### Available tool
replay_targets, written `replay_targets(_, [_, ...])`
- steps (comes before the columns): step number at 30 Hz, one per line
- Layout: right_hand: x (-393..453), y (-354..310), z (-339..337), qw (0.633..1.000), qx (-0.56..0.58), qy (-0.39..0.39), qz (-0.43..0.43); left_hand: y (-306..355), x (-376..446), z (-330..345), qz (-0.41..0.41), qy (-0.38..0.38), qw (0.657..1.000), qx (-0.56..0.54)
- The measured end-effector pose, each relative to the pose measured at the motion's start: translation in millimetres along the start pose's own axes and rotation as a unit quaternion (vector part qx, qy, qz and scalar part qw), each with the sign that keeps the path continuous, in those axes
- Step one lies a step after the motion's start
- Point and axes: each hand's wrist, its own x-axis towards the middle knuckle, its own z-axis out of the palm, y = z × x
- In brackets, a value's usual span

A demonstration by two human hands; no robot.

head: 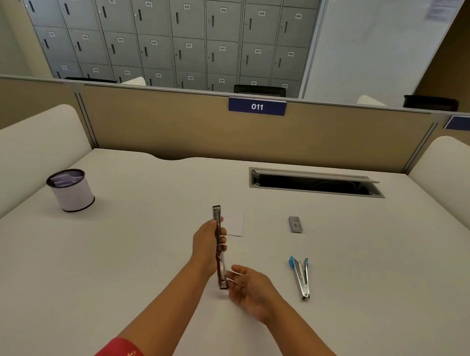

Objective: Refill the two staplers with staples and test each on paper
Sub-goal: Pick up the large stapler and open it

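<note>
My left hand (pixel 207 243) grips a dark stapler (pixel 219 236), swung fully open into a long strip, above the white desk (pixel 146 254). My right hand (pixel 247 287) is at the strip's near end, and its fingers pinch that end. A blue stapler (pixel 301 277) lies open on the desk to the right, apart from both hands. A small staple box (pixel 295 224) lies further back on the right. A white slip of paper (pixel 235 223) lies flat just behind the dark stapler.
A round white pen cup (pixel 71 190) stands at the left. An open cable slot (pixel 316 183) is sunk into the desk at the back right. A beige partition (pixel 177 128) closes off the far edge.
</note>
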Motion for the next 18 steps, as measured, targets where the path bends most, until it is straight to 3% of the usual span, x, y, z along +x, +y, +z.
replay_targets(3, [0, -15, -1, 0.996, -0.062, 0.016, -0.054, 1, -2, 2, 0.020, -0.044, 0.981, 0.190])
replay_targets(8, [0, -41, -16, 0.985, 0.018, 0.045, -0.165, -1, -12, 8, -0.024, -0.122, 0.907, 0.401])
replay_targets(12, [-1, -44, -22, 0.969, -0.077, 0.082, -0.220, -5, -17, 9, -0.080, -0.140, 0.888, 0.432])
replay_targets(18, [-1, -39, -23, 0.950, -0.137, 0.108, -0.260, -7, -19, 12, -0.071, -0.133, 0.866, 0.476])
